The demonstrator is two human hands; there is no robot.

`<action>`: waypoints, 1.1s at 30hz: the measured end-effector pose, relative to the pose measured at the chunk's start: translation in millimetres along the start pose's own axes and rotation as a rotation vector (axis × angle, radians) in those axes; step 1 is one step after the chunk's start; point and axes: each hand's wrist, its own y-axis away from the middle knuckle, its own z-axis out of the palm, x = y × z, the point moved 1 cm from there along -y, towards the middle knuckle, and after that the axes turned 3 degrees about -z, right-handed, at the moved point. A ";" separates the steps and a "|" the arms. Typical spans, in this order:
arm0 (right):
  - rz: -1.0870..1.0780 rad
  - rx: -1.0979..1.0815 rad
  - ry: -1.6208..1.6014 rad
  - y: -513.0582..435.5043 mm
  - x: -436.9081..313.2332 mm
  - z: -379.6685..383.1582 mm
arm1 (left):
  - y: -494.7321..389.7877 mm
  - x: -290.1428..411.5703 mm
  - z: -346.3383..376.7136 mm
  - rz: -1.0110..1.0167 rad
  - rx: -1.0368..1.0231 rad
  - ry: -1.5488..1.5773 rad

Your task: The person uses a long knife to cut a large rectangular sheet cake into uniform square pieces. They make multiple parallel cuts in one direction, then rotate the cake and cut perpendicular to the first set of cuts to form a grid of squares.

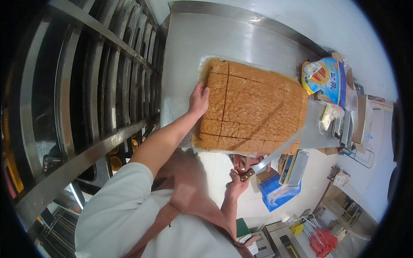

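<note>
A large rectangular slab of brown sponge cake (255, 103) lies on thin liner paper (204, 59) on the steel worktable (193, 35). Straight cuts run across it both ways, marking off rectangular pieces. At the slab's left edge rests my left hand (199, 100), its fingers against the side. My right hand (237, 182) grips the dark riveted handle of a long knife (274, 154) in front of the table. The blade slants up and to the right, over the cake's near right corner. Whether its edge touches the cake, I cannot tell.
A steel rack (113, 80) stands close on the left. Beyond the cake's right side is a blue and yellow printed bag (326, 79), with a small wrapped packet (329, 117) beside it. A blue crate (280, 193) sits on the floor below the table's front.
</note>
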 end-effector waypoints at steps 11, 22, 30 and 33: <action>-0.038 -0.224 0.249 16.7 -14.8 83.2 | 4.2 20.1 16.7 -0.052 -0.233 0.490; -0.483 -0.394 0.563 -5.7 -25.5 169.3 | 5.7 27.2 2.7 -0.088 -0.232 0.409; -0.459 -0.377 0.765 -12.2 -29.3 181.5 | -36.0 20.6 -4.7 0.071 -0.123 0.177; -0.459 -0.371 0.788 -14.0 -28.2 181.7 | -66.3 26.5 1.2 0.200 -0.080 0.015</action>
